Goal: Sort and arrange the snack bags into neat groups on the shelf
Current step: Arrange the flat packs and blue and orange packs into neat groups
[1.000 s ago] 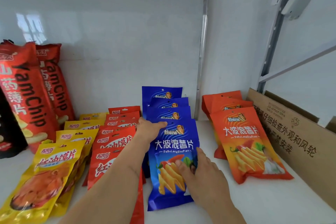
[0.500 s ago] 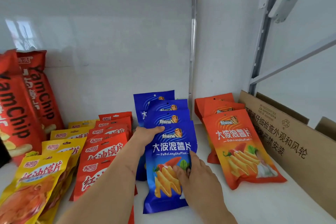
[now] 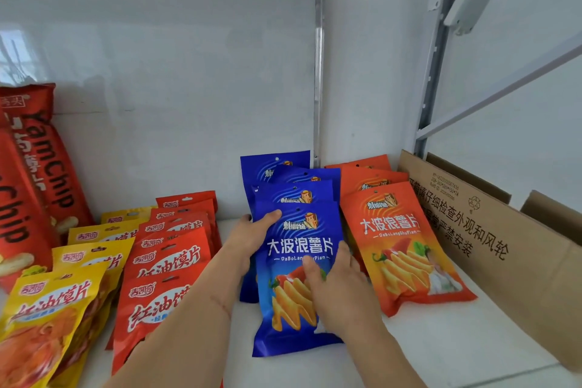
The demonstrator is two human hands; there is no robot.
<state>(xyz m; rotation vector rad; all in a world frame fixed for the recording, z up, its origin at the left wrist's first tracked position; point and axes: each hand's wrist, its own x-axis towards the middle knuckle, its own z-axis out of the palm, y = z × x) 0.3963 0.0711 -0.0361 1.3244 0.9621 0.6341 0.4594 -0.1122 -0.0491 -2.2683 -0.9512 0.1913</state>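
The left hand [image 3: 252, 235] grips the upper left edge of the front blue potato-chip bag [image 3: 297, 280], thumb over its face. The bag lies between both hands, long axis running away from the person. The right hand [image 3: 341, 288] presses flat-fingered on its lower right face.

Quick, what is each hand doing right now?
Left hand: grips the top left edge of the front blue bag, thumb on its face.
Right hand: lies flat on the same bag, fingers straight, pressing, not gripping.
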